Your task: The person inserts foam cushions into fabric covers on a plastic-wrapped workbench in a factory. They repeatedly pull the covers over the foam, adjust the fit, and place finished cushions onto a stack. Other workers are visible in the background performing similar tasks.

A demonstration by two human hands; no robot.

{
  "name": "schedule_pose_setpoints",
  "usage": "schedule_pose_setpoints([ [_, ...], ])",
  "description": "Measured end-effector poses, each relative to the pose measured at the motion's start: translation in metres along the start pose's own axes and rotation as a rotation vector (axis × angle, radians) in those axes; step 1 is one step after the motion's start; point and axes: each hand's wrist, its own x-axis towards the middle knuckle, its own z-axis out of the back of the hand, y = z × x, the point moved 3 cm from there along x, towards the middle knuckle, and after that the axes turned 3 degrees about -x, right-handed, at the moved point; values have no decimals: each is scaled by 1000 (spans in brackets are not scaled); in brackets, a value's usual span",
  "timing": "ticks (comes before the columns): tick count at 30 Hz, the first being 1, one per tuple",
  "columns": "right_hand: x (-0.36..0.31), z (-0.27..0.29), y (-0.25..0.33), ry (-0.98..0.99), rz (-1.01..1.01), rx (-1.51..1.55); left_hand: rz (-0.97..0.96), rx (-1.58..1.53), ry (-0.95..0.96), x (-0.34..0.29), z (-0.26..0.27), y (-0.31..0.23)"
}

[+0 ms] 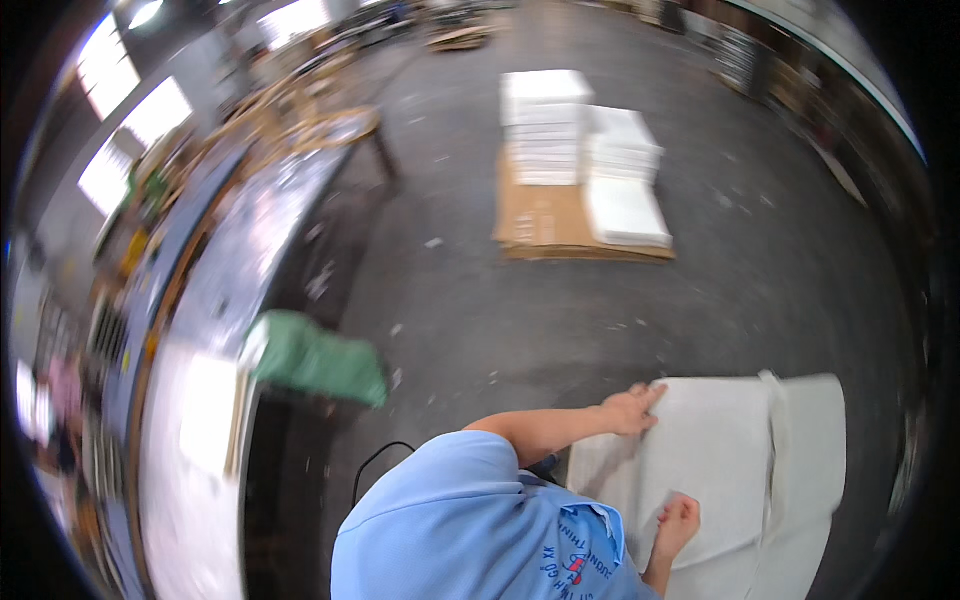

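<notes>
To the lower right lies a broad white sheet (710,430), soft-looking, with a raised strip or fold (774,450) across it. My left hand (632,408) rests at its far left corner, fingers stretched out along the edge and touching it. My right hand (680,520) is curled closed over the nearer part of the sheet. Whether anything is in its fingers is too small to tell. Both forearms come out of light blue short sleeves (430,500).
Ahead, white stacked sheets (545,130) stand on flat brown cardboard (540,215) on the grey floor. On the left runs a long table (180,500) with a white panel (212,415). A green wrapped bundle (320,360) juts off its edge. A black cable (370,465) hangs beside me.
</notes>
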Motion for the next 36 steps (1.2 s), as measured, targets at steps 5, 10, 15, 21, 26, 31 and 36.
schedule_pose_setpoints([
  [5,-13,-2,-15,-73,199,-51,263,-174,44,-169,-24,57],
  [10,-24,-14,-7,-45,361,-333,582,-258,-62,-359,-54,110],
  [15,-32,-11,18,-73,490,-551,792,-478,-352,-490,-48,127],
  [21,-30,-38,25,-197,535,-807,967,-681,-635,-631,-34,164],
  [26,-114,-238,12,279,358,-611,1090,-654,-715,-773,-20,200],
  [31,-345,-465,2,1304,73,-283,1275,-632,-846,-910,10,230],
  [36,-536,-572,68,1793,522,-416,1321,-828,-1231,-1012,25,259],
])
